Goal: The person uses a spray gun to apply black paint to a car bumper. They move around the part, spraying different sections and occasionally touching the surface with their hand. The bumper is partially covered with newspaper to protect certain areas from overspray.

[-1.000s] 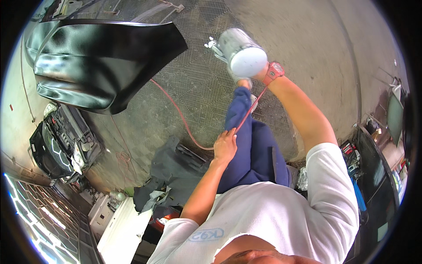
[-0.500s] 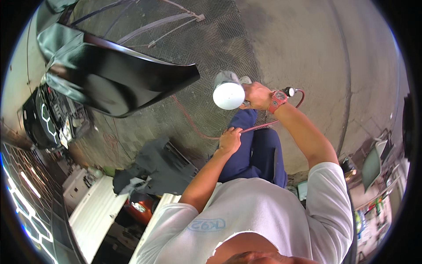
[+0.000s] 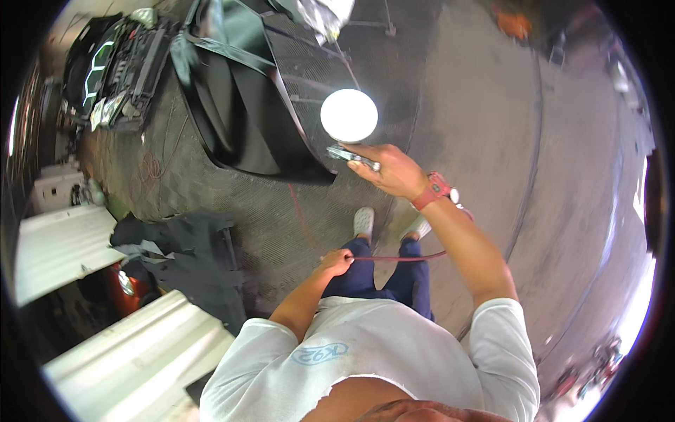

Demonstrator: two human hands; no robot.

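My right hand, with a red watch at the wrist, is closed around a metal spray gun. The gun's cup has a round white lid facing up. Down by my thighs, my left hand is closed on a thin red hose, which runs across to below my right wrist. Left of the gun, and apart from it, a glossy black curved car body panel is held up off the floor; its pointed lower end is nearest the gun.
Thin stand bars reach out behind the panel. Partly wrapped silver material hangs at the top. A car front with its engine bay showing stands far left. Dark sheeting and white ribbed panels lie at my left.
My right hand has carried the spray gun farther out from my body. The view has shifted, so the black panel sits farther right and my feet now show. My left hand still grips the hose.
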